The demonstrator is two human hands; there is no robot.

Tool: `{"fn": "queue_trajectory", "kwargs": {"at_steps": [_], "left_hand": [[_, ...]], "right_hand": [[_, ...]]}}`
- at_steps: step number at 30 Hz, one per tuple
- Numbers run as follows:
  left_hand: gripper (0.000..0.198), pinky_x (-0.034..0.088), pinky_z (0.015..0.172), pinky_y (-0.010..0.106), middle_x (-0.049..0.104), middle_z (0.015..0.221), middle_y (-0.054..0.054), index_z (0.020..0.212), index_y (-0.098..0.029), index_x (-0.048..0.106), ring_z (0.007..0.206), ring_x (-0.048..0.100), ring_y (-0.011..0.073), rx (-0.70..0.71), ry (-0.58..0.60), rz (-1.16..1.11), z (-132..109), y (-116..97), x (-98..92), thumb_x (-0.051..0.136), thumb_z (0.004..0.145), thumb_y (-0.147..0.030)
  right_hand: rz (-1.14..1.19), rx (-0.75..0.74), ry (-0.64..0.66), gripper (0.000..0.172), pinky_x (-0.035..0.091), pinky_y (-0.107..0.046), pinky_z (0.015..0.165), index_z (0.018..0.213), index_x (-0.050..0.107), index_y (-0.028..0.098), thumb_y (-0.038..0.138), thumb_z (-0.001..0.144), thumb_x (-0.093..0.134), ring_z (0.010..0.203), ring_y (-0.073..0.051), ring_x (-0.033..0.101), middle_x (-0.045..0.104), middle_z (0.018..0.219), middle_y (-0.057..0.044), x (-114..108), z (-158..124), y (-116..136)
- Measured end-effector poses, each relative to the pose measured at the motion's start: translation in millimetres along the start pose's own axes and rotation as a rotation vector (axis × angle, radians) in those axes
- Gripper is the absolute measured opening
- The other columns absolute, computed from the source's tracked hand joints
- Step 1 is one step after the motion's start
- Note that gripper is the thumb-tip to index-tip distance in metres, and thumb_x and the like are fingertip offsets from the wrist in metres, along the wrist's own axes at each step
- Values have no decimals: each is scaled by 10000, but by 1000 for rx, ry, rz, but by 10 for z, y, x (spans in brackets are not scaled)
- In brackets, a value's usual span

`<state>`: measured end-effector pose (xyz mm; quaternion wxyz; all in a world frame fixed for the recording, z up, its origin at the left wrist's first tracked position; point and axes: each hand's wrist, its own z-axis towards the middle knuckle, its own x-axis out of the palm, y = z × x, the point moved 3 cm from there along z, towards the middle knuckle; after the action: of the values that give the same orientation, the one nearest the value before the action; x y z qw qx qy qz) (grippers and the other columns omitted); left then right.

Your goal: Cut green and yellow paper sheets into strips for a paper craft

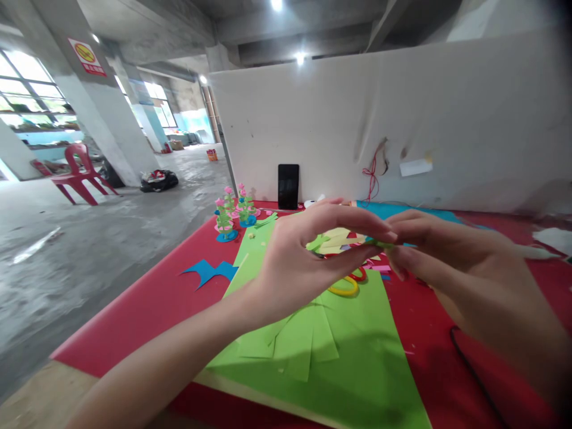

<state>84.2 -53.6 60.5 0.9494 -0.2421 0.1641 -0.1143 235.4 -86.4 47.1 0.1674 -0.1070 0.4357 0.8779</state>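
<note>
Between the fingertips of both hands is a small green paper piece [381,243], mostly covered by the fingers. My left hand [304,256] pinches it from the left, thumb below and fingers above. From the right, my right hand [447,256] pinches the same piece. Beneath the left hand lie scissors with red and yellow handles [346,288], their blades hidden. Several light green paper strips [295,345] are spread on a green sheet [357,369] under the hands.
Small paper trees [226,220] on blue bases stand at the table's back left. Blue paper scrap [210,273] lies on the red tabletop [147,310]. A black phone [288,186] leans on the white panel [322,119]. A dark cable [473,369] runs along the right.
</note>
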Motion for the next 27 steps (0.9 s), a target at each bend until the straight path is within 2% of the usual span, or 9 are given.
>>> {"fn": "queue_trajectory", "kwargs": {"at_steps": [7, 10, 14, 18, 22, 27], "left_hand": [[181, 435, 913, 335, 668, 819, 1, 852, -167, 592, 793, 616, 123, -9, 7, -13, -5, 3, 3, 617, 701, -71], [201, 464, 871, 313, 660, 848, 12, 878, -172, 592, 822, 612, 135, -43, 3, -40, -13, 6, 11, 614, 704, -73], [205, 497, 805, 286, 646, 884, 36, 895, -155, 597, 856, 601, 150, -112, 17, -79, -10, 12, 8, 620, 701, -93], [190, 486, 813, 257, 660, 836, 25, 856, -143, 625, 810, 607, 135, -173, 57, -88, 1, 32, 2, 656, 670, -121], [181, 482, 794, 214, 673, 800, 9, 838, -151, 649, 801, 608, 122, -223, 69, -99, -1, 57, 9, 671, 659, -148], [146, 497, 740, 216, 680, 762, -2, 816, -171, 665, 771, 614, 129, -286, 99, -109, -14, 53, 29, 664, 671, -190]], "right_hand": [[-20, -50, -31, 98, 500, -103, 469, 796, 637, 251, 222, 707, 607, 605, -66, 546, 610, 786, 27, 13, 19, 23], [-17, -53, -49, 100, 498, -120, 456, 792, 633, 237, 193, 709, 601, 612, -73, 546, 601, 793, 19, -1, 0, 21], [-57, -136, -103, 137, 502, -126, 476, 799, 631, 242, 148, 702, 606, 608, -64, 540, 592, 803, 32, -3, -33, 45], [-151, -236, -191, 166, 502, -193, 550, 807, 623, 234, 110, 697, 606, 712, -103, 562, 583, 837, 12, -4, -69, 101], [-340, -358, -224, 162, 459, -261, 558, 806, 609, 230, 109, 699, 602, 686, -113, 554, 583, 829, 0, -5, -81, 167], [-537, -510, -242, 169, 453, -286, 602, 799, 594, 241, 111, 691, 607, 693, -125, 551, 597, 787, -9, -1, -87, 247]]}}
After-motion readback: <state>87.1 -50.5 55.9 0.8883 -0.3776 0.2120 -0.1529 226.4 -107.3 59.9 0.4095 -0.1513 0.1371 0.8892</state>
